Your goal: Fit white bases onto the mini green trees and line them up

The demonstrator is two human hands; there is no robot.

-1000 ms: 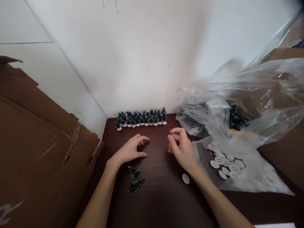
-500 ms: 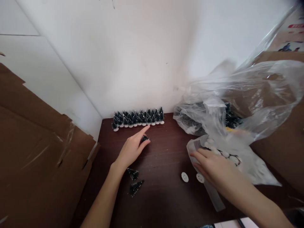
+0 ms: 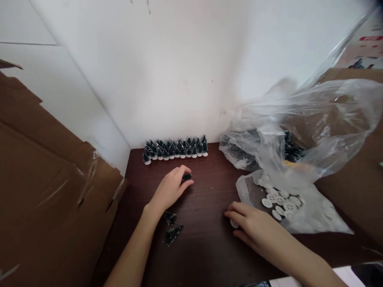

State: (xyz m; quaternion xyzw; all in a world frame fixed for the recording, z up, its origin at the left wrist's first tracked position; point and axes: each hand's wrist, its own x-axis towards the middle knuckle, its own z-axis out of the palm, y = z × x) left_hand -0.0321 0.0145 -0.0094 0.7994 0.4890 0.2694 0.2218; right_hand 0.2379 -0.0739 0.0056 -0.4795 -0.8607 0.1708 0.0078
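My left hand [image 3: 171, 187] is closed on a small dark green bottle-brush tree [image 3: 187, 177], held just above or on the dark table. Below that wrist lie two loose bottle-brush trees [image 3: 173, 235] without bases. My right hand [image 3: 251, 225] has its fingers curled around a white round disc [image 3: 234, 224] on the table; most of the disc is hidden under the fingers. To the right, many similar white discs [image 3: 289, 206] spill from a clear plastic bag [image 3: 323, 219]. Against the wall stands a packed row of bottle-brush trees [image 3: 175, 148] on white bases.
A large crumpled clear bag [image 3: 338, 119] holding more dark trees [image 3: 291, 147] stands at the back right, beside a cardboard box. Brown cardboard [image 3: 54, 191] rises along the left side. A pale pink item [image 3: 347, 275] lies at the bottom right edge.
My right hand has moved left and down from the bag's mouth to the loose disc, uncovering the discs in the bag. My left hand has shifted slightly right, its fingers closer round the tree.
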